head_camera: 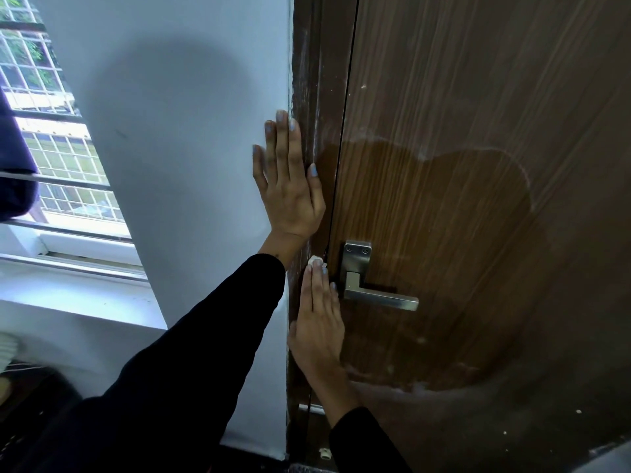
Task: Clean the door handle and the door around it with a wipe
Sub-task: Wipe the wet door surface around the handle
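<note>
A brown wooden door (478,165) fills the right side, with a darker, glossier patch around its silver lever handle (372,288). My right hand (319,322) lies flat against the door's left edge just left of the handle, pressing a small white wipe (314,260) under its fingertips; only a bit of the wipe shows. My left hand (288,186) rests flat with fingers spread on the white wall beside the dark door frame (307,97), holding nothing.
The white wall (177,148) stands left of the frame. A barred window (51,148) and its sill are at far left. Dark objects sit low at the left. A small white bit lies on the floor by the frame's foot (323,453).
</note>
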{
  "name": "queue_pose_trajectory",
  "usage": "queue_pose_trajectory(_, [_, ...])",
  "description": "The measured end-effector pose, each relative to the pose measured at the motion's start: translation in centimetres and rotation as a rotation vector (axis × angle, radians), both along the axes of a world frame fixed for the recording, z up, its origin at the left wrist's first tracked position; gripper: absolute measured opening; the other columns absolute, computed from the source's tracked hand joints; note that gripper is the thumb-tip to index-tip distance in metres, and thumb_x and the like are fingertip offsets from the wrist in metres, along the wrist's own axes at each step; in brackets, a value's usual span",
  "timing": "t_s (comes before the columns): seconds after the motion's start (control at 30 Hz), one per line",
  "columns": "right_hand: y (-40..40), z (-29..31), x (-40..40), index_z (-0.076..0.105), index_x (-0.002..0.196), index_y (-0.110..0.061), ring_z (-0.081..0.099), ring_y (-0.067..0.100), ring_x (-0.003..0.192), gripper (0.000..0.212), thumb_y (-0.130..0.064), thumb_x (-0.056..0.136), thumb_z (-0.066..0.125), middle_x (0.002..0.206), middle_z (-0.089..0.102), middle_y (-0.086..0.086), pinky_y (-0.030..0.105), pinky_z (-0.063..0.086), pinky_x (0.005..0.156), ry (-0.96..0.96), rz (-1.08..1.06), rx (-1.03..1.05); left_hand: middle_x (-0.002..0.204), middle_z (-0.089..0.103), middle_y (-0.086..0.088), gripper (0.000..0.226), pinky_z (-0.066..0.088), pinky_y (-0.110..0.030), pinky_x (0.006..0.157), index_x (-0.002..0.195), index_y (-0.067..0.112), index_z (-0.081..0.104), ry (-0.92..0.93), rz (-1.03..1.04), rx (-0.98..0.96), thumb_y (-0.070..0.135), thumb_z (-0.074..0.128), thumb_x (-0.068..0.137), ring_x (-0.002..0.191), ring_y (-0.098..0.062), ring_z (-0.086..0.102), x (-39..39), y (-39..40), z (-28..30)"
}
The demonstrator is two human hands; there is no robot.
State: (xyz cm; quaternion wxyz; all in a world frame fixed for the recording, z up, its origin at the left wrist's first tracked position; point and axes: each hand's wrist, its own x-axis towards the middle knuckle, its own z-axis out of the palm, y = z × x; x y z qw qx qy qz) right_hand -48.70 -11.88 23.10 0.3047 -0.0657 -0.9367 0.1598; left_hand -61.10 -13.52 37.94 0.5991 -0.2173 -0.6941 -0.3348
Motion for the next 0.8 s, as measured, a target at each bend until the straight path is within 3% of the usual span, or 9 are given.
queue_pose_trajectory(0.17, [0.9,-3.2,1.4,0.016,0.147,-0.007,0.009,0.024,0.143,0.086,-0.013,0.074,0.059,0.156,0.011,0.008,0.043,0.013,0.114,-0.124,0.035,0.126,0.149,0.035,-0.024,0.054,0.009,-0.044,0.119,0.143,0.001,0.03,-0.008,-0.017,-0.005,0.02,0.041,0.094,0.142,-0.035,0.025,0.3,0.1,0.0])
queue_pose_trajectory(0.33, [2.8,-6.8,4.4,0.02,0.145,-0.006,0.015,0.025,0.141,0.102,-0.009,0.06,0.076,0.154,0.014,0.009,0.039,0.008,0.115,-0.34,-0.032,0.182,0.15,0.034,-0.024,0.054,0.006,-0.042,0.12,0.143,0.001,0.028,-0.013,-0.017,-0.008,0.018,0.042,0.094,0.142,-0.035,0.024,0.4,0.0,0.1])
queue_pose_trajectory(0.47, [3.2,-6.8,4.1,0.024,0.144,-0.004,0.019,0.026,0.14,0.101,-0.015,0.059,0.079,0.153,0.023,0.012,0.039,0.008,0.118,-0.294,-0.111,0.131,0.149,0.036,-0.024,0.055,0.007,-0.042,0.12,0.142,-0.002,0.033,-0.022,-0.004,-0.004,0.016,0.046,0.092,0.142,-0.035,0.025,0.5,0.0,0.1])
queue_pose_trajectory(0.53, [2.9,-6.5,3.1,0.022,0.145,-0.005,0.017,0.025,0.141,0.098,-0.016,0.063,0.075,0.153,0.021,0.012,0.042,0.016,0.115,-0.28,-0.049,0.182,0.148,0.036,-0.024,0.054,0.008,-0.042,0.12,0.141,-0.003,0.035,-0.023,-0.003,-0.002,0.015,0.047,0.092,0.141,-0.035,0.026,0.5,0.0,0.1])
queue_pose_trajectory(0.7, [3.8,-7.2,3.3,0.015,0.147,-0.007,0.012,0.024,0.143,0.103,-0.014,0.06,0.072,0.156,0.012,0.009,0.042,0.013,0.116,-0.357,0.052,0.357,0.148,0.037,-0.025,0.053,0.013,-0.047,0.118,0.14,-0.004,0.036,-0.02,-0.003,-0.005,0.016,0.047,0.092,0.14,-0.037,0.028,0.5,-0.1,0.2])
queue_pose_trajectory(0.8, [5.8,-7.9,5.1,0.015,0.147,-0.009,0.014,0.023,0.142,0.107,0.002,0.056,0.07,0.155,0.01,0.008,0.04,0.006,0.116,-0.322,-0.089,0.192,0.148,0.036,-0.025,0.055,0.012,-0.046,0.118,0.141,-0.004,0.035,-0.019,-0.007,-0.006,0.014,0.049,0.091,0.141,-0.036,0.027,0.5,-0.1,0.1])
